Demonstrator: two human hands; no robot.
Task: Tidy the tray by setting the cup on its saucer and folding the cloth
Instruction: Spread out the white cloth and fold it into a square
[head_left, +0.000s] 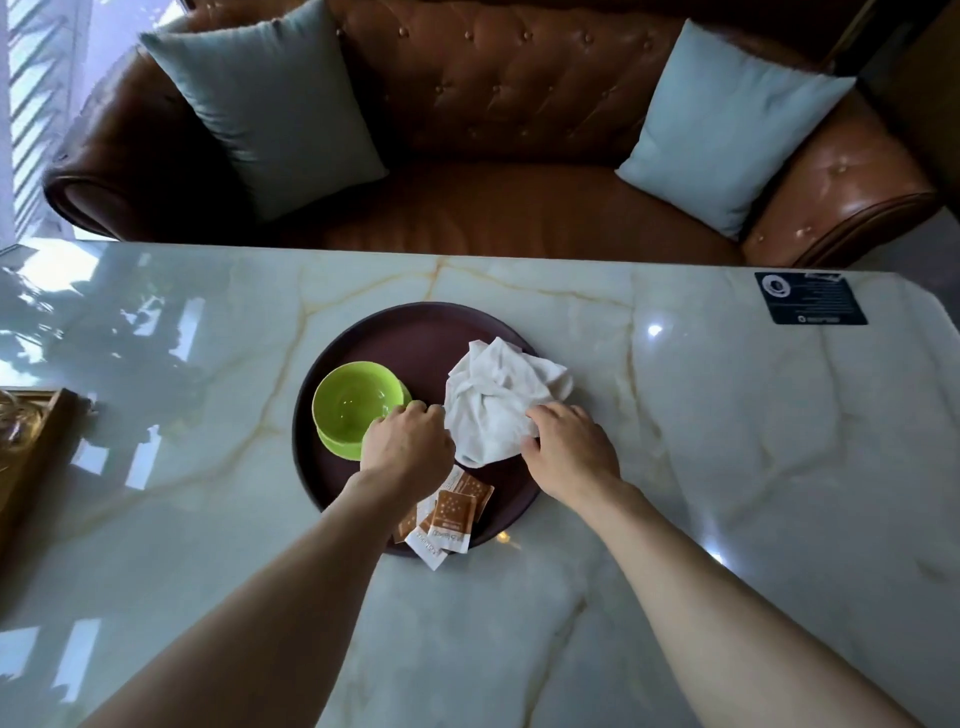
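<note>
The left hand (408, 441) covers the near right part of the round green saucer (337, 446), and its fingertips are hidden. The print on the small orange and white paper sachets (451, 512) is too small to read. The dark rectangular label (810, 299) on the table is also unreadable.

surface: glossy marble table (675, 415) | centre: round dark tray (332, 374) | far right corner: dark card (810, 299) (print unreadable) | left edge: wooden frame (36, 447)
</note>
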